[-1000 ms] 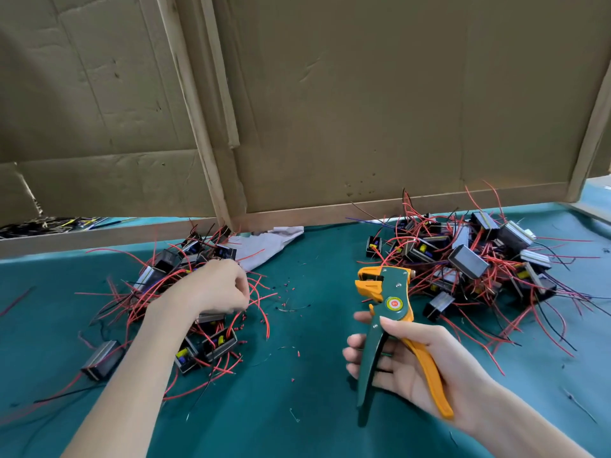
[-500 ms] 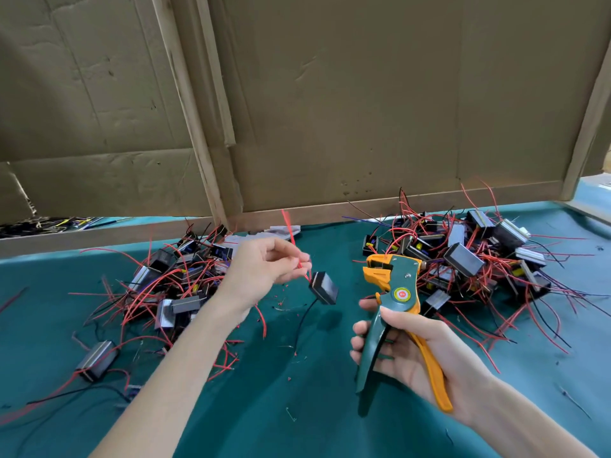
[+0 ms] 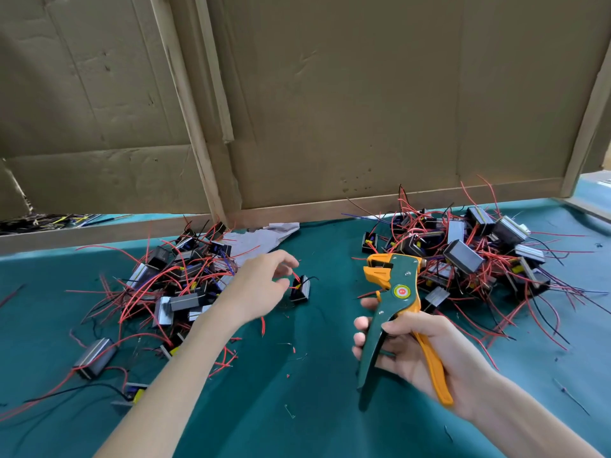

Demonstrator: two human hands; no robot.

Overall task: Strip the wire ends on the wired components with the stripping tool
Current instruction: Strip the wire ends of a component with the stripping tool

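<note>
Cardboard sheets, brown and creased, stand upright along the far edge of the teal cloth-covered table. Small black-and-silver box components trailing red and black wires lie on it in a left heap and a right heap, well apart. A crumpled grey cloth lies behind the left heap. The right hand grips the green-and-orange wire-stripping tool by its spread handles, above the table between the heaps. Its long axis runs away from the person, orange head toward the cardboard. The left hand hovers, fingers loosely curled, just beside a lone black component; whether it pinches that component's red wire cannot be told.
</note>
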